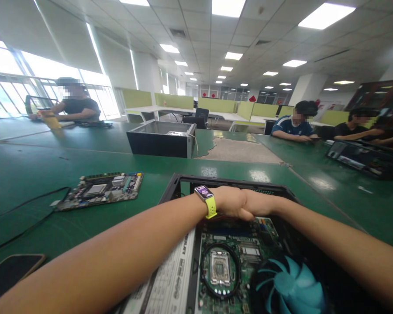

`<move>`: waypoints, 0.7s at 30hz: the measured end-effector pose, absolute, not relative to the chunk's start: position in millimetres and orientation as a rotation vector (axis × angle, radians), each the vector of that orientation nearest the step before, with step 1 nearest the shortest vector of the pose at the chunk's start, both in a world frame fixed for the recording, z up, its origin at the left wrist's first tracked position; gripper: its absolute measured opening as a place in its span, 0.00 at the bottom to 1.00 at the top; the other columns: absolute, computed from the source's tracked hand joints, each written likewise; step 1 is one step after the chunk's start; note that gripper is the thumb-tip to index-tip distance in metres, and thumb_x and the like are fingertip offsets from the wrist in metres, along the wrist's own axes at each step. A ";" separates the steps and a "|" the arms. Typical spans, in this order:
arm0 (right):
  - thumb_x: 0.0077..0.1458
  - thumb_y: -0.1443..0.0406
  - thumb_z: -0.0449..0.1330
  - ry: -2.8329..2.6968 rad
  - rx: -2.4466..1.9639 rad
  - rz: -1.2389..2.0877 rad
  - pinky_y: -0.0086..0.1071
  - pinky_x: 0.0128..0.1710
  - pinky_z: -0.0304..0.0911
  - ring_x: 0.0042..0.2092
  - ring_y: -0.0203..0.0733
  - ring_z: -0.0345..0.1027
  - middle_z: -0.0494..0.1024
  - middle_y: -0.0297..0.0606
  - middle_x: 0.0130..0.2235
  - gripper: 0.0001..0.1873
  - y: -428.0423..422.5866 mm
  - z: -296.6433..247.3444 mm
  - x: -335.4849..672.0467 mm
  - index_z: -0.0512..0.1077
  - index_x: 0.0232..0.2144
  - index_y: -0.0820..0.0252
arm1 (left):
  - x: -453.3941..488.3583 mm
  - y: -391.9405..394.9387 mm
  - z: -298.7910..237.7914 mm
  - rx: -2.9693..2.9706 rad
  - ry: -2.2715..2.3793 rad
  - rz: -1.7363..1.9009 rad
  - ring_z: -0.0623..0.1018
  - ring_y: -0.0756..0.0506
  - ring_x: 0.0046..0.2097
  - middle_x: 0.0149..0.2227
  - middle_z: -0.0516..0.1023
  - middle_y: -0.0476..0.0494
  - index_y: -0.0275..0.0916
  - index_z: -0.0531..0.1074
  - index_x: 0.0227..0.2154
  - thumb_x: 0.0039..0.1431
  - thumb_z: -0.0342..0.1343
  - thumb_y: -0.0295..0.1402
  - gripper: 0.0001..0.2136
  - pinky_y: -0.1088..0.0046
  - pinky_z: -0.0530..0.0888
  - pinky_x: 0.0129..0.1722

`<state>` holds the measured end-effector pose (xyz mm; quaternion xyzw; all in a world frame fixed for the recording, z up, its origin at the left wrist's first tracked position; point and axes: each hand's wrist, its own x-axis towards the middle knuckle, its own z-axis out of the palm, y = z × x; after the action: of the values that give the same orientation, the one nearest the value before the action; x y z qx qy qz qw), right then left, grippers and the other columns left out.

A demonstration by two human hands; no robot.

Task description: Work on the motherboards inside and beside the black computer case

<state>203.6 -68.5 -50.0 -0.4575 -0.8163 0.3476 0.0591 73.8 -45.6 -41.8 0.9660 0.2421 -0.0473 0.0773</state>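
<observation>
Both my arms reach into an open black computer case (183,181) on the green table in front of me. My left hand (231,201), with a yellow-strapped watch (207,199) on its wrist, rests over my right hand (260,204) at the far end of the case. The fingers of both hands are hidden behind the hands and the case rim. Beneath my arms lies a green motherboard (229,261) with an empty CPU socket (219,268). A blue fan (290,285) sits at its right, and a labelled power supply (170,279) at its left.
A loose motherboard (101,191) lies on the table to my left, with black cables (26,209) beside it and a phone (11,272) at the near left edge. Another open case (162,139) stands further back. Three people sit at the table's far sides.
</observation>
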 end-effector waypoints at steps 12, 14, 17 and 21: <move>0.47 0.50 0.58 -2.223 -1.243 1.020 0.38 0.37 0.69 0.38 0.50 0.73 0.79 0.43 0.36 0.25 -77.5 -26.2 209.9 0.75 0.39 0.65 | 60.8 -55.3 4.1 2.760 0.526 0.257 0.71 0.49 0.24 0.17 0.70 0.45 0.35 0.71 0.16 0.56 0.43 0.59 0.31 0.75 0.66 0.27; 0.50 0.50 0.56 -2.086 -1.234 0.895 0.36 0.33 0.69 0.34 0.46 0.73 0.79 0.42 0.33 0.25 -79.3 -17.7 212.8 0.72 0.42 0.64 | 58.8 -55.5 9.1 2.548 0.546 0.462 0.69 0.53 0.22 0.15 0.68 0.47 0.35 0.68 0.15 0.60 0.34 0.57 0.34 0.77 0.67 0.27; 0.48 0.56 0.59 -1.860 -1.090 0.535 0.35 0.39 0.69 0.43 0.45 0.71 0.74 0.45 0.46 0.26 -82.0 -1.1 216.9 0.63 0.49 0.59 | 59.6 -50.5 9.6 2.257 0.760 0.759 0.70 0.54 0.23 0.19 0.71 0.45 0.34 0.70 0.20 0.62 0.28 0.55 0.35 0.78 0.69 0.27; 0.50 0.65 0.56 -1.904 -0.967 -0.090 0.44 0.50 0.62 0.54 0.49 0.62 0.65 0.45 0.55 0.23 -84.5 19.5 204.7 0.61 0.50 0.56 | 67.2 -46.8 9.2 1.968 1.006 0.908 0.76 0.51 0.33 0.38 0.76 0.37 0.32 0.67 0.45 0.66 0.18 0.43 0.33 0.76 0.75 0.31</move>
<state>204.7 -84.5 19.5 -0.3965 -0.7809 -0.0368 0.4813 67.2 -46.8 9.2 0.7660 0.3916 0.3536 0.3672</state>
